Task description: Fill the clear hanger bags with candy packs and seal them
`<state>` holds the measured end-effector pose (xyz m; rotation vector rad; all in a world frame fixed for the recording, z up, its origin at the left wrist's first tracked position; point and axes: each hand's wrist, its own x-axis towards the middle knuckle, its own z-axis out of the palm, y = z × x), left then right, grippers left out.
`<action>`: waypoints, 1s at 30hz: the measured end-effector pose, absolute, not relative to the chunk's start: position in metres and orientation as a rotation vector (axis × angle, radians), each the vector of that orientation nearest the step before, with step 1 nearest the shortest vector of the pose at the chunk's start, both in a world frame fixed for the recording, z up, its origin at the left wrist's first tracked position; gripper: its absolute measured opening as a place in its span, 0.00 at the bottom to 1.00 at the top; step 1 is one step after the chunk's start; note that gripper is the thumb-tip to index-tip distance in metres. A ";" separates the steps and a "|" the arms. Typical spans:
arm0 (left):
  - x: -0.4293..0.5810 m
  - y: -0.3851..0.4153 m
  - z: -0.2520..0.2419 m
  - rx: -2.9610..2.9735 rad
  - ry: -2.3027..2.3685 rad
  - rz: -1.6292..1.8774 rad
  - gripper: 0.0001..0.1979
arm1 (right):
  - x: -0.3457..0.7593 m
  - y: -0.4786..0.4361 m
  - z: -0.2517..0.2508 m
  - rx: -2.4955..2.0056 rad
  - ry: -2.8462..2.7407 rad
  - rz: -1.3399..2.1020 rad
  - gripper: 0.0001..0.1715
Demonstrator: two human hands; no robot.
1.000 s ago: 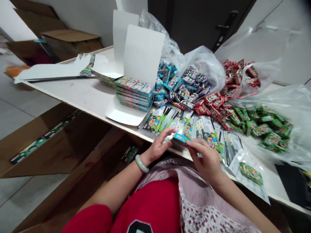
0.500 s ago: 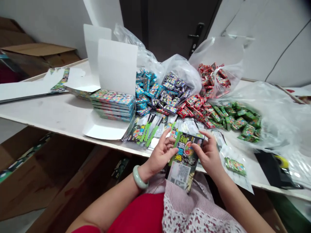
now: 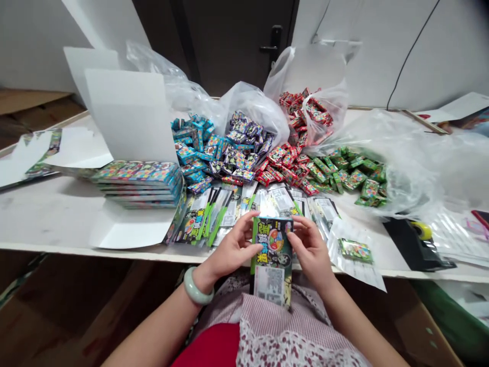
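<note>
My left hand (image 3: 232,251) grips the left edge of a black-and-green printed packet (image 3: 272,262) between thumb and fingers. On its right edge, my right hand (image 3: 310,251) holds the same packet, thumb on the front face. The packet stands upright just above my lap, at the table's front edge, with Chinese lettering and a pale panel facing me. Behind it lie several similar flat packets (image 3: 194,224), overlapping in a row. Small wrapped candy packs are heaped beyond them: blue (image 3: 196,148), purple (image 3: 244,145), red (image 3: 282,163) and green (image 3: 355,176).
To the left, an open white display box (image 3: 130,114) holds a stack of colourful packs (image 3: 137,176). Clear plastic bags (image 3: 412,153) lie around the heaps. A single green pack (image 3: 355,250) rests on a paper sheet at right, near a black tape dispenser (image 3: 416,250) with yellow tape.
The view has swung to the right, so the table's contents sit further left. Both hands still hold the packet, which is now more upright and square to me.
</note>
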<state>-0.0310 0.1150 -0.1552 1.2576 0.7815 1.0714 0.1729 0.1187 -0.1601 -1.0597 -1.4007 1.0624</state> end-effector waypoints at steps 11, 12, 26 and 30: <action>-0.011 0.134 -0.133 1.227 1.002 1.320 0.08 | 0.192 0.152 -0.126 -1.004 -1.478 1.293 0.10; -0.011 0.134 -0.132 1.217 0.992 1.321 0.10 | 0.193 0.151 -0.124 -1.014 -1.474 1.302 0.11; -0.012 0.137 -0.105 1.305 1.106 1.224 0.05 | 0.179 0.159 -0.096 -1.071 -1.695 1.376 0.08; -0.017 0.139 -0.106 1.336 1.031 1.179 0.07 | 0.179 0.162 -0.091 -1.090 -1.848 1.273 0.08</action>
